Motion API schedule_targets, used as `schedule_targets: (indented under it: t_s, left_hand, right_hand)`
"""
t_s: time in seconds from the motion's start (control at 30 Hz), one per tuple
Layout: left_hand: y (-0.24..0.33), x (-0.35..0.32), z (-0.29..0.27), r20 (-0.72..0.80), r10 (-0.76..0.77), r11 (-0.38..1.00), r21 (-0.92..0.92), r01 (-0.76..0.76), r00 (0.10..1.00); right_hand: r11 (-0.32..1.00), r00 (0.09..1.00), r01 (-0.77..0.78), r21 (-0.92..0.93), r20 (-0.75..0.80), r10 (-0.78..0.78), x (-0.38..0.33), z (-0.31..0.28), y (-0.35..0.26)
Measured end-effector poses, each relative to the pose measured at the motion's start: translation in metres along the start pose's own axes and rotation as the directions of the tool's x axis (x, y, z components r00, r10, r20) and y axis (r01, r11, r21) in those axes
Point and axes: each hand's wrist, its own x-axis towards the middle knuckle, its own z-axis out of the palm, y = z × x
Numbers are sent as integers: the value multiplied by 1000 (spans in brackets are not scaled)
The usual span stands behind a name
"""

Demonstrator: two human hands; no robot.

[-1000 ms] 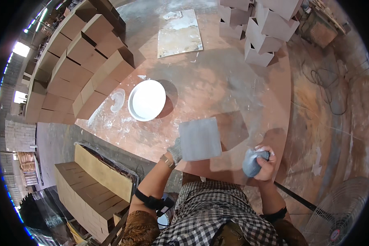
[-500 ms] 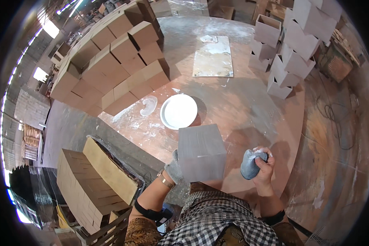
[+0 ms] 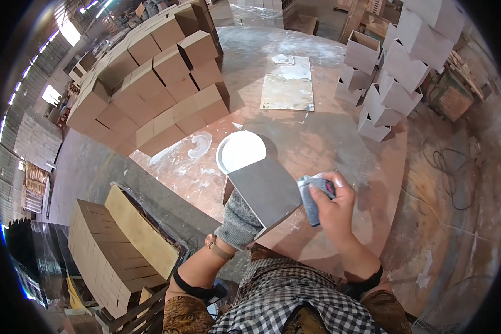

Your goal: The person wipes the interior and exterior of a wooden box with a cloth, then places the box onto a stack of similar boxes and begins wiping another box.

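Observation:
My left hand, in a grey knitted glove, reaches into the open side of a grey-coated box and holds it up tilted. Its fingers are hidden inside. Close to the box's right edge, my bare right hand grips a bunched blue-grey cloth. Whether the cloth touches the box I cannot tell for certain. Just beyond the box sits a round white basin with white contents, partly covered by the box's far corner.
Brown boxes are stacked at the table's far left, pale coated boxes at the far right. A white-smeared board lies farther back on the reddish table. More brown boxes stand low at the left.
The box has turned in my left hand, showing a smooth dark grey face and its open side. My right hand with the cloth has moved up and left, closer to the box.

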Motion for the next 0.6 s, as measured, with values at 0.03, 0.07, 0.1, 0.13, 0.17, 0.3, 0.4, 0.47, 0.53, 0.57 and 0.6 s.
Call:
schedule_targets:
  t_s: [0.03, 0.07, 0.1, 0.13, 0.17, 0.3, 0.4, 0.47, 0.53, 0.57, 0.6]
  left_hand:
    - [13, 4, 1, 131, 16, 910, 410, -69, 991]
    - [22, 4, -1, 249, -22, 653, 737, -175, 968]
    - [14, 3, -4, 248, -21, 653, 737, -175, 968]
    - [-6, 0, -8, 274, -116, 748, 656, -98, 955]
    - [-23, -4, -13, 304, -206, 820, 572, -5, 930]
    - [-33, -5, -13, 279, 11, 695, 688, -208, 960]
    - [-25, -7, -11, 200, 165, 491, 832, -257, 966]
    - [-34, -10, -13, 144, 145, 552, 809, -200, 979]
    - [-43, -11, -16, 90, 122, 608, 780, -146, 988]
    - [-46, -12, -17, 80, 115, 627, 767, -135, 990]
    - [-47, -14, -17, 71, 107, 646, 754, -123, 992]
  right_hand:
    - [1000, 1000, -2, -8, -9, 2, -1, 4, -3]
    - [986, 989, 145, -89, 36, -142, -4, 10, -13]
    - [942, 955, 294, -159, 95, -282, -9, 14, -24]
    - [925, 920, 366, -105, 191, -342, -15, 16, -34]
    - [900, 868, 434, -37, 284, -406, -19, 17, -43]
    - [727, 783, -261, 635, 580, -226, -21, -1, -50]
    - [253, 958, -225, 941, 262, -120, -10, -20, -17]
    - [233, 973, -230, 945, 226, 45, -1, -50, 0]
    - [225, 975, -176, 958, 138, 175, -2, -66, 25]
    - [229, 950, -118, 966, 43, 308, -6, -72, 38]
    - [226, 950, -120, 967, 46, 308, -12, -76, 53]
